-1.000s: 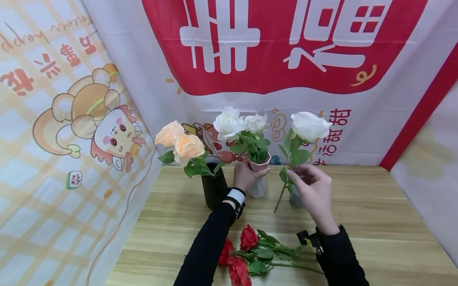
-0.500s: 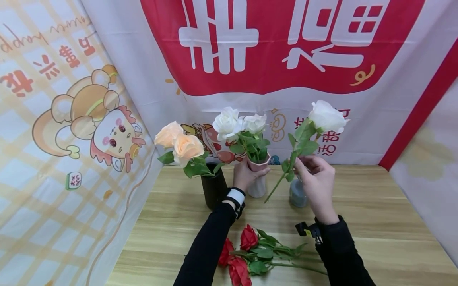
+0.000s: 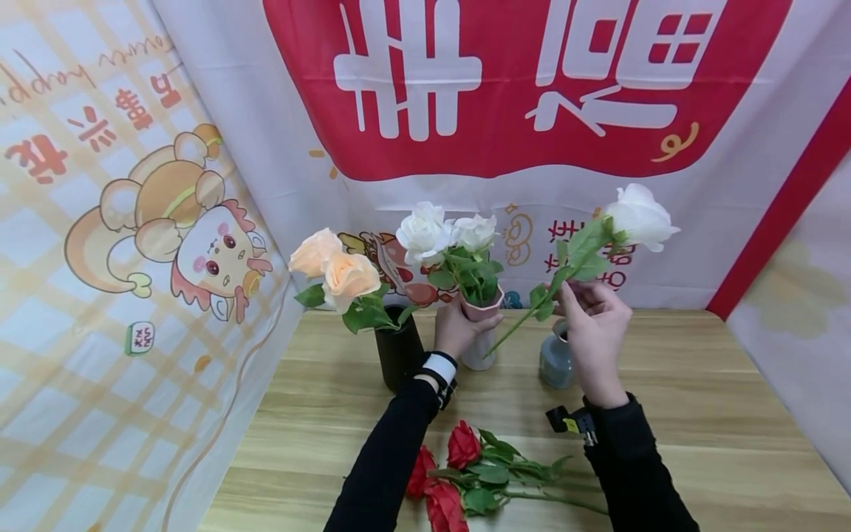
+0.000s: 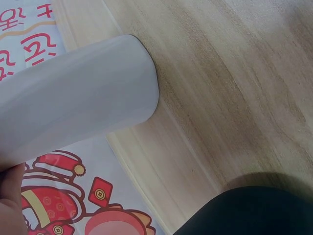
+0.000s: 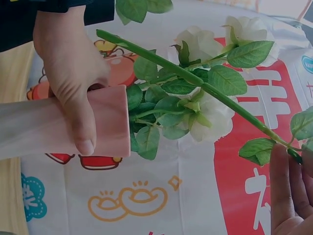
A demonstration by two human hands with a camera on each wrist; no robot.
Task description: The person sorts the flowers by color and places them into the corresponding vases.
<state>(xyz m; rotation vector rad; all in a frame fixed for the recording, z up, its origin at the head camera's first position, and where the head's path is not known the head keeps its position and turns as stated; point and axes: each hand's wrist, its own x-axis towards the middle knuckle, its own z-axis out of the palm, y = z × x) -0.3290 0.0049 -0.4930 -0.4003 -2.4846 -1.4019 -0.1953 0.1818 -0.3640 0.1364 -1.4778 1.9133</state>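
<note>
My left hand grips a pink-and-white vase around its upper part, thumb across the pink section. Two white roses with green leaves stand in that vase. In the left wrist view the white lower body of the vase stands on the wooden table. My right hand pinches the stem of another white rose, its bloom up to the right. The cut end of the stem points down-left, crossing in front of the vase in the head view. It stays outside the vase mouth.
At left, a black vase holds two peach roses. A small blue-grey vase stands beside my right hand. Several red roses lie at the front of the wooden table. A printed cloth hangs behind.
My right hand has shifted slightly right and up, tilting the white rose so its bloom leans farther right and its stem end swings left toward the vase. The left hand keeps its hold.
</note>
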